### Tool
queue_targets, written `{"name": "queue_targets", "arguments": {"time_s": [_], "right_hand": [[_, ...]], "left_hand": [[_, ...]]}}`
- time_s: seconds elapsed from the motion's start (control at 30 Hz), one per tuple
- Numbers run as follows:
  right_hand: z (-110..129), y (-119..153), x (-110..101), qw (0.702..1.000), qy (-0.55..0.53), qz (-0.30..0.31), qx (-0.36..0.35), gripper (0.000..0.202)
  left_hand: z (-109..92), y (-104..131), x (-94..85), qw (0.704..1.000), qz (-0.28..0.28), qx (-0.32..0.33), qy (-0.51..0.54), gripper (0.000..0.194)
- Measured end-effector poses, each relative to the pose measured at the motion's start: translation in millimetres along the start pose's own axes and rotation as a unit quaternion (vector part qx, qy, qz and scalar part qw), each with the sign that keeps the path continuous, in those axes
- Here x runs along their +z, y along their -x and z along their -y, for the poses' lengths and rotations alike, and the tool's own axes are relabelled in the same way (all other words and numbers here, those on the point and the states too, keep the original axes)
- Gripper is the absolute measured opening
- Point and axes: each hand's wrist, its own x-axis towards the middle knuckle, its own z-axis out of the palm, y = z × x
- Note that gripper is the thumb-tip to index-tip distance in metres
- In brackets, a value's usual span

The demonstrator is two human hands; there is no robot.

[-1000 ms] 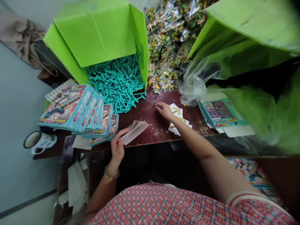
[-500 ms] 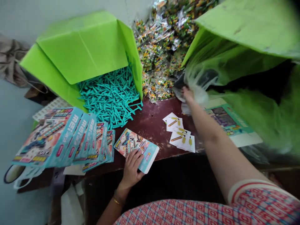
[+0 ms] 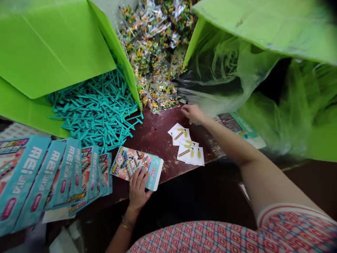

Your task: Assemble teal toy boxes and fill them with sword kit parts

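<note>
My left hand [image 3: 138, 188] grips a light-blue printed toy box [image 3: 154, 172] by its near edge, fingers over the face and thumb at the side. The box lies tilted at the table's front edge. My right hand [image 3: 193, 113] is low over the table beside the clear plastic liner [image 3: 223, 93], its fingers curled together; whatever they may hold is hidden. Between the hands lie several white instruction cards [image 3: 191, 153], overlapping, with a pickaxe and yellow pieces printed on them. Clear bags of small coloured bricks [image 3: 160, 93] are piled just beyond my right hand.
On the left, a green bin [image 3: 60, 49] lies tipped, spilling turquoise plastic sticks [image 3: 97, 109]. A row of similar boxes [image 3: 56, 172] leans in front of it. Another green bin [image 3: 263, 24] opens on the right, above a flat printed card [image 3: 237, 124]. The dark red table [image 3: 150, 131] ends near my body.
My right hand has come away from the bunched plastic, down towards the table; the liner now hangs spread out. My left hand still grips the box. The view has turned right.
</note>
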Motion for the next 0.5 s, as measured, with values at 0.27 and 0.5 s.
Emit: {"name": "queue_targets", "arguments": {"time_s": [0.27,0.5], "right_hand": [[0,-36,49,0.99,0.067,0.098,0.075,0.046],[7,-19,63,0.992,0.092,0.09,-0.017,0.035]], "left_hand": [[-2,-1,-1.0,1.0,-0.001,0.009,-0.01,0.044],[-2,-1,-0.4,1.0,0.0,0.008,-0.003,0.043]]}}
